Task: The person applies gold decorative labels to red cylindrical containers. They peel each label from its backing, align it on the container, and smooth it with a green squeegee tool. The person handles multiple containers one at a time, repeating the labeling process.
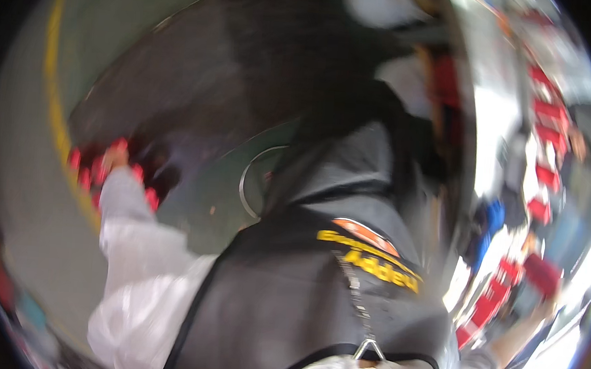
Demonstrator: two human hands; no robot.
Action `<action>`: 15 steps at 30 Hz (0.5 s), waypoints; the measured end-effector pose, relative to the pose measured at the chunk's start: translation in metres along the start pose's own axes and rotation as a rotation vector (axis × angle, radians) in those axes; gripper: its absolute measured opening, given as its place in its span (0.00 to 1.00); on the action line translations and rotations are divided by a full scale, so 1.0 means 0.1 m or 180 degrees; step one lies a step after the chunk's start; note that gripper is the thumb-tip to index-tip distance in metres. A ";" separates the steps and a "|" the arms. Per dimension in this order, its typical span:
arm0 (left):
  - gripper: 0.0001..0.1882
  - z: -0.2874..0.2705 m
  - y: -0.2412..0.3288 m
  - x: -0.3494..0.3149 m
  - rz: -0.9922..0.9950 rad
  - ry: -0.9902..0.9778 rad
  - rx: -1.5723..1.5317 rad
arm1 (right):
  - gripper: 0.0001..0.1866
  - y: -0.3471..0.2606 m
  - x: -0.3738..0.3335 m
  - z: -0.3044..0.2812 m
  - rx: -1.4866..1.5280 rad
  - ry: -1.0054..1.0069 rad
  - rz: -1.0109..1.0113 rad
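Observation:
My left arm, in a white sleeve, reaches down at the left, and my left hand [114, 158] is at a cluster of red-topped dark objects [150, 198] by the yellow floor line. Motion smears its fingers, so whether it grips one of them does not show. Far to the right, my right forearm stretches out, with my right hand [553, 302] close beneath a dark red object [543, 274]. Blur hides the fingers there, and I cannot tell whether they hold that object. A black apron [260, 298] with yellow lettering covers my front.
A yellow line [52, 92] curves along the grey floor [14, 185] at the left. Red and white blocky items [549, 127] line the bright right side, near a blurred blue object [491, 222]. A white rounded shape [376, 5] shows at the top.

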State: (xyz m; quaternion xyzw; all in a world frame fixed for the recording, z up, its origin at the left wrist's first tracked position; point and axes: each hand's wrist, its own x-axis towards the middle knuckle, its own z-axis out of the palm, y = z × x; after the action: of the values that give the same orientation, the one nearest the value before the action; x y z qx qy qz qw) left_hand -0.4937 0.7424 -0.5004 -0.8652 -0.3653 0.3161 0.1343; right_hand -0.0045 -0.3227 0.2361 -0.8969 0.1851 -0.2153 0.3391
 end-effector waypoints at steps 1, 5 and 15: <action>0.19 -0.13 0.10 0.18 0.0070 0.0057 -0.0048 | 0.20 0.12 -0.06 -0.33 0.0120 0.0170 0.0014; 0.27 -1.77 1.22 -0.06 -0.0851 0.1532 -0.1882 | 0.20 -0.16 -0.09 -0.75 0.0317 0.0227 -0.0510; 0.26 -7.08 4.60 -3.79 0.6237 -0.1044 -0.5077 | 0.15 -0.02 -0.81 0.32 0.1469 -0.1219 -0.0727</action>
State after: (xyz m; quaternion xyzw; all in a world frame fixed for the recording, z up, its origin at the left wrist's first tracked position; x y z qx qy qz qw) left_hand 0.0129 0.1492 -0.0027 -0.5633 0.3237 0.0791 -0.7561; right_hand -0.0556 -0.2655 0.1942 -0.8355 -0.0377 -0.1156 0.5358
